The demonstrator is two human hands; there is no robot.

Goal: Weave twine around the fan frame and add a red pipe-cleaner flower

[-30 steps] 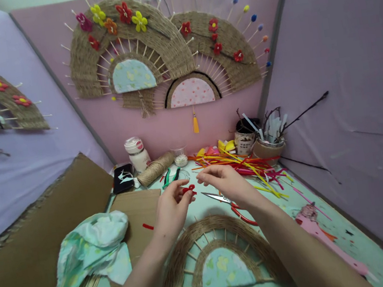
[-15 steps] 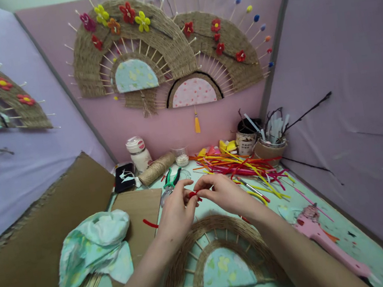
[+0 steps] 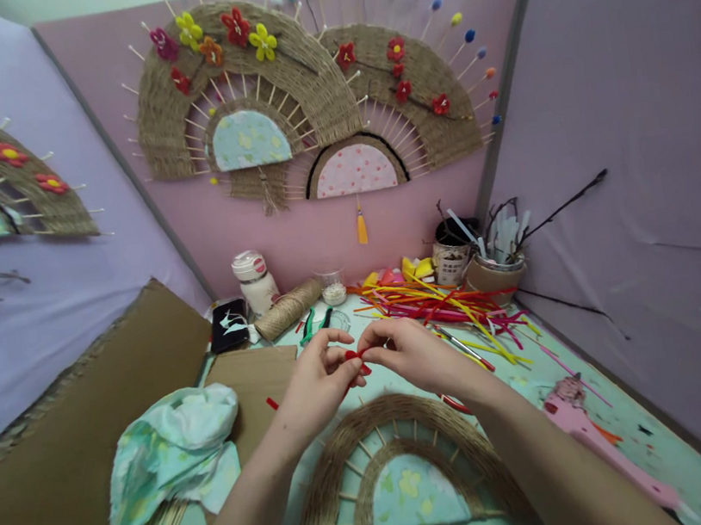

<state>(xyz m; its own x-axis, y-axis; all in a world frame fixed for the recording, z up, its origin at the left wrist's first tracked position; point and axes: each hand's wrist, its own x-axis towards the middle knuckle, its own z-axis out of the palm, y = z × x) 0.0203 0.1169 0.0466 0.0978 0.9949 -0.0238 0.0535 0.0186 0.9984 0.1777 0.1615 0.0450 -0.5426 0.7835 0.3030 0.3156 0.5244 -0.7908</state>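
Note:
Between my two hands is a short red pipe cleaner (image 3: 354, 356), bent into small loops. My left hand (image 3: 322, 372) pinches it with thumb and fingers, the other fingers curled behind. From the other side my right hand (image 3: 403, 351) grips its end between thumb and index finger. Below my hands a woven twine fan (image 3: 334, 451) with a blue-green floral cloth centre (image 3: 414, 488) lies flat on the table. Another bit of red pipe cleaner (image 3: 272, 403) shows beside my left wrist. Green-handled pliers (image 3: 311, 324) lie just behind my left hand, partly hidden by it.
Coloured pipe cleaners (image 3: 440, 298) pile up behind my right hand. A pink glue gun (image 3: 601, 444) lies at right. Crumpled cloth (image 3: 171, 448) and cardboard (image 3: 77, 405) are at left. A twine roll (image 3: 288, 309), white bottle (image 3: 256, 280) and pot with twigs (image 3: 494, 273) stand behind.
My left hand has shifted slightly and covers more of the pliers. The red piece in my fingers is turned a little and shows more. My right hand stays nearly in place.

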